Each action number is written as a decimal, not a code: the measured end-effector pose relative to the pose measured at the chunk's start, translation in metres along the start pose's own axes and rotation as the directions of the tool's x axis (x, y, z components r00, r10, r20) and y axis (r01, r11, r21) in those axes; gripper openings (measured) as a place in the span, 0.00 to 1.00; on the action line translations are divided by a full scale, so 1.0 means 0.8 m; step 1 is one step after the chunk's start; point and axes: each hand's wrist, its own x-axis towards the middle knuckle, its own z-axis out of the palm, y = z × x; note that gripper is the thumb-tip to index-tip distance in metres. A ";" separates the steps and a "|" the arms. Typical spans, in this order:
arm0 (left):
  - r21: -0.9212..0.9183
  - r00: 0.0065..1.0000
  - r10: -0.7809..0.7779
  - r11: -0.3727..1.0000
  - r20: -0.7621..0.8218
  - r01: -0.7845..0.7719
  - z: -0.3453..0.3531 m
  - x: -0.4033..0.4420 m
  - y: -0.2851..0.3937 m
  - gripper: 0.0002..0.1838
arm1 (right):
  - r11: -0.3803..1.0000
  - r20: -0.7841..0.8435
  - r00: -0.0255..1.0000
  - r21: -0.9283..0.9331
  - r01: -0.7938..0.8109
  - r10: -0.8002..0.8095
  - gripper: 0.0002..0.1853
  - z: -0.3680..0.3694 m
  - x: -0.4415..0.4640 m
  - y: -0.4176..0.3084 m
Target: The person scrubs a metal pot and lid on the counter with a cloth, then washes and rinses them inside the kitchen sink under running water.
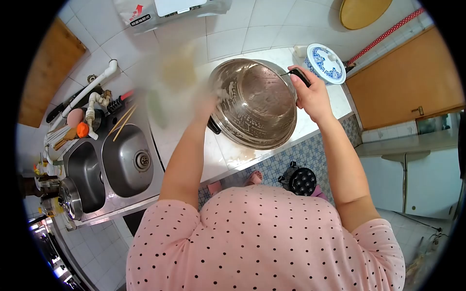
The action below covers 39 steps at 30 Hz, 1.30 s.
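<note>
A wide stainless steel pot (264, 104) is tilted above the white counter, its inside facing me with wet, foamy streaks on the wall. My right hand (313, 94) grips its black handle (300, 76) at the upper right. My left hand (208, 105) is at the pot's left rim; blur smears its fingers, so I cannot tell whether it holds anything. Just below that hand, a second black handle (214, 126) sticks out from the pot. Left of the pot, a blurred patch with yellowish and green tones hides what lies there.
A double sink (127, 162) is on the left, with chopsticks (125, 121) at its back edge. Utensils and white pipes (94, 85) crowd the wall behind. A blue-and-white lidded jar (326, 64) stands at the counter's right end. A black round-topped object (302, 181) is on the floor.
</note>
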 end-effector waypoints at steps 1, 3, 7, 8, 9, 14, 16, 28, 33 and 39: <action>0.215 0.998 0.058 0.975 -0.017 -0.053 0.008 0.007 0.019 0.23 | 1.000 0.019 1.000 0.013 -0.008 0.007 0.16 -0.002 -0.001 0.000; 0.604 0.984 0.176 0.786 -0.014 -0.132 0.025 0.013 0.064 0.24 | 1.000 0.042 0.999 0.012 -0.001 0.001 0.16 -0.007 -0.003 0.002; 0.748 0.691 0.667 0.301 0.278 -0.592 0.033 0.028 0.057 0.12 | 1.000 0.117 0.993 0.028 0.013 -0.016 0.16 -0.025 -0.004 0.012; 0.749 0.703 0.658 0.316 0.269 -0.582 0.034 0.022 0.057 0.13 | 0.999 0.139 0.990 0.033 0.013 -0.018 0.16 -0.031 -0.003 0.016; 0.750 0.717 0.646 0.333 0.260 -0.572 0.035 0.016 0.058 0.14 | 0.999 0.155 0.987 0.036 0.035 -0.040 0.16 -0.036 -0.002 0.019; 0.726 0.911 0.384 0.583 0.149 -0.365 0.050 -0.022 0.073 0.12 | 0.958 -0.025 0.981 -0.223 0.180 -0.190 0.20 -0.067 0.017 0.056; 0.732 0.914 0.382 0.583 0.136 -0.352 0.067 -0.039 0.078 0.13 | 0.792 -0.258 0.892 -0.590 0.160 -0.372 0.21 -0.066 0.015 0.063; 0.591 0.803 0.492 0.553 0.337 -0.587 0.102 -0.143 0.049 0.20 | 0.696 -0.108 0.968 0.713 -0.083 0.226 0.24 0.084 -0.041 0.052; 0.414 0.738 0.488 0.617 0.466 -0.669 0.074 -0.153 0.035 0.24 | 0.591 -0.068 0.956 0.798 -0.121 0.287 0.21 0.067 -0.026 0.044; 0.480 0.455 0.779 0.230 0.431 -0.847 0.114 -0.144 0.065 0.24 | 0.736 -0.114 0.946 0.659 -0.156 0.303 0.25 0.081 -0.036 0.052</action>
